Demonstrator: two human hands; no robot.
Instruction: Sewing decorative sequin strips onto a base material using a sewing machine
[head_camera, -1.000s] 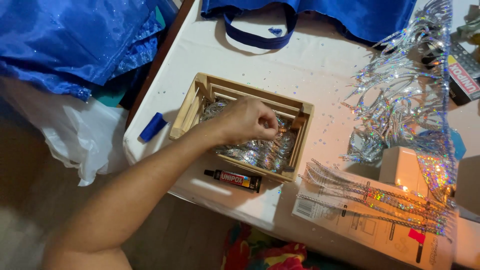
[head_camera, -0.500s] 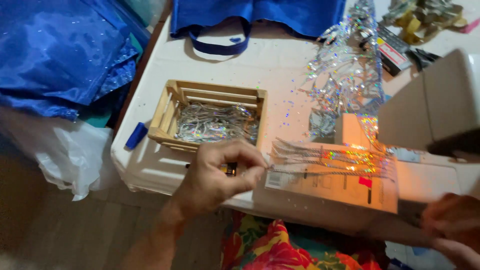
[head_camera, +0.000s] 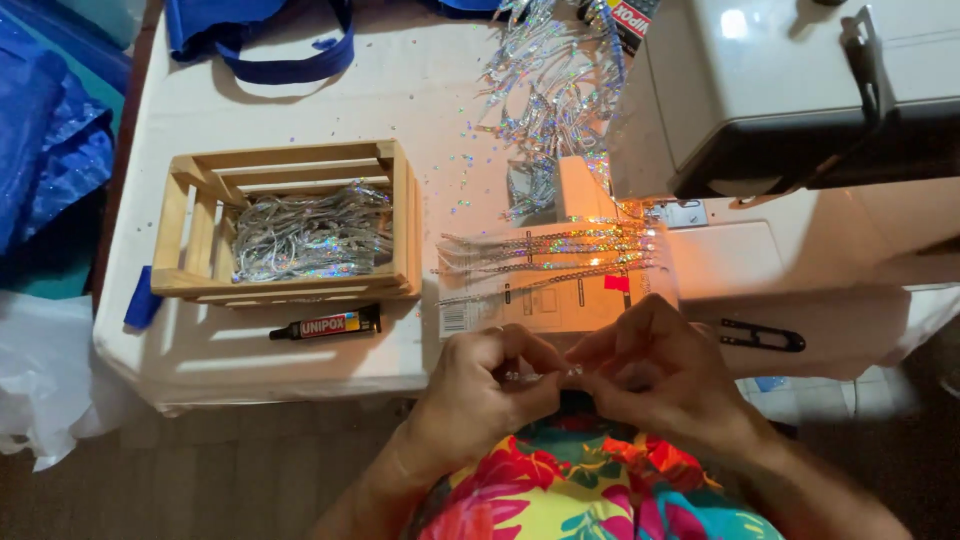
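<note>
My left hand (head_camera: 480, 385) and my right hand (head_camera: 650, 370) meet at the table's near edge, fingertips pinched together on a small shiny tinsel strip (head_camera: 545, 377) held between them. Just beyond the hands lies a white card (head_camera: 555, 300) with several holographic strips (head_camera: 560, 250) laid across it under the lit sewing machine (head_camera: 800, 90). To the left stands a wooden crate (head_camera: 195, 215) filled with silver tinsel strips (head_camera: 305, 235).
A black glue tube (head_camera: 325, 325) lies in front of the crate. Black thread snips (head_camera: 760, 337) rest right of the card. A pile of holographic fringe (head_camera: 545, 90) sits at the back. Blue fabric (head_camera: 260, 40) and a blue bag (head_camera: 50, 150) lie at the left.
My left hand left the crate with a strip and came back to the table's near edge. My right hand came into view and joined it. The view swung right toward the sewing machine.
</note>
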